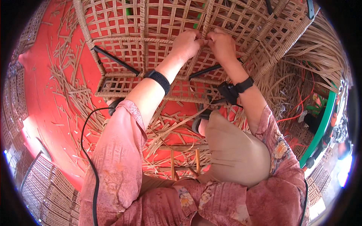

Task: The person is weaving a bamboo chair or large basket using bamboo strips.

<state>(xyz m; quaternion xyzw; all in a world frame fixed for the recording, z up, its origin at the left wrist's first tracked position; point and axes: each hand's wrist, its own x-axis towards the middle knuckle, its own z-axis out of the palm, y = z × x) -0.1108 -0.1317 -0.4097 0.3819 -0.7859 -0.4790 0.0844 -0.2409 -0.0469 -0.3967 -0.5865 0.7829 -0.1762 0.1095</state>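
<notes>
A woven rattan frame (124, 34), an open lattice of cane strips on black metal bars, stands in front of me. My left hand (185, 44) and my right hand (222, 44) meet at its middle, both pinched on a thin cane strip (206, 26) that runs up through the lattice. Each wrist wears a black band, and a small black device sits on the right one. Both sleeves are pink with a flower print. My bent knee in tan cloth (233, 150) lies below the hands.
Loose cane strips and offcuts (68, 79) litter the red floor (45, 120). A bundle of long cane (320, 49) lies at the right. A green hoop (320, 128) and red wires are at the right edge. Woven panels (45, 192) are stacked at lower left.
</notes>
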